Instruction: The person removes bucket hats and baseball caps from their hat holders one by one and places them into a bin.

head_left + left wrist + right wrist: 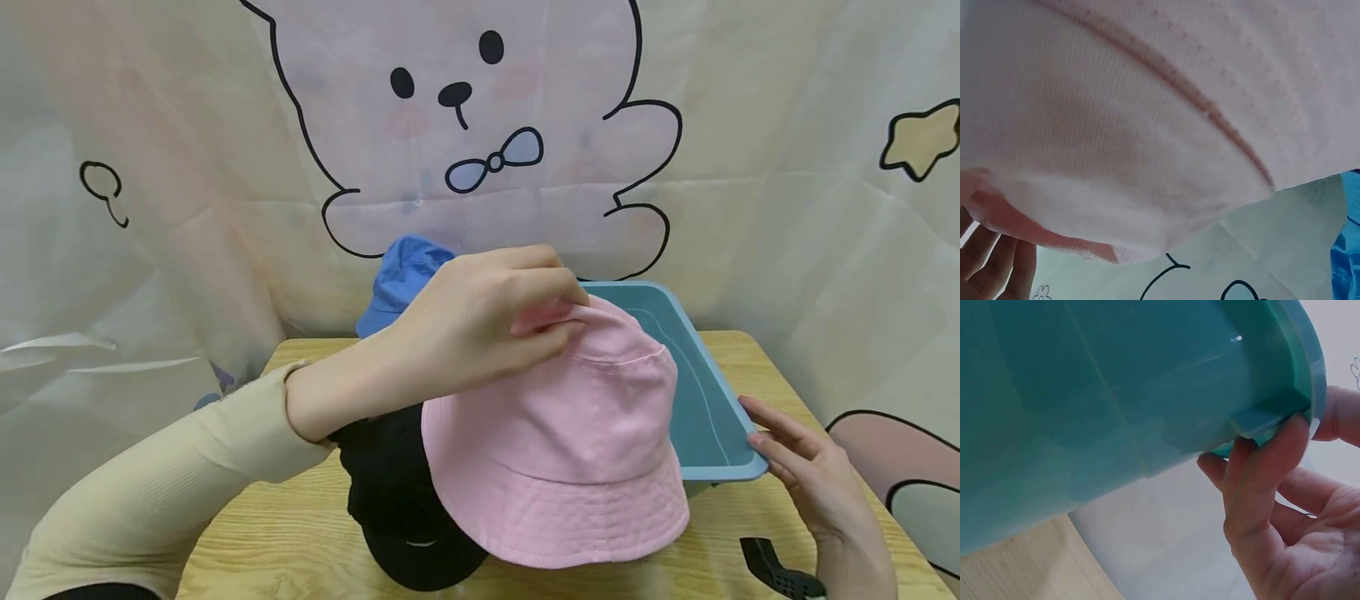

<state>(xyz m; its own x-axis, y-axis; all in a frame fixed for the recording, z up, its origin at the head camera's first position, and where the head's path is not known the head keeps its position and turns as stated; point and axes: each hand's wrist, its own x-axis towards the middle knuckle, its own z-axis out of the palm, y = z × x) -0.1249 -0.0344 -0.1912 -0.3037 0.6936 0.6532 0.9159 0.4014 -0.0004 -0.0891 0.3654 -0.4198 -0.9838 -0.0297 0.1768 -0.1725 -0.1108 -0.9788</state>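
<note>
My left hand [487,317] pinches a pink bucket hat [570,425] by the top of its crown, brim hanging down. In the left wrist view the pink cloth [1116,144] fills most of the picture, the fingertips [997,262] at its lower left edge. My right hand [828,479] grips the near right corner of a blue plastic bin [705,383]. Seen from the right wrist, fingers [1266,469] curl at the bin's rim [1316,375]. The hat covers the bin's left part.
A black cap [405,508] lies on the wooden table [262,533], partly behind the pink hat. Beyond my left forearm is a blue bucket hat [408,279]. A printed curtain [787,208] hangs behind the table, and a black strap [776,567] shows by my right wrist.
</note>
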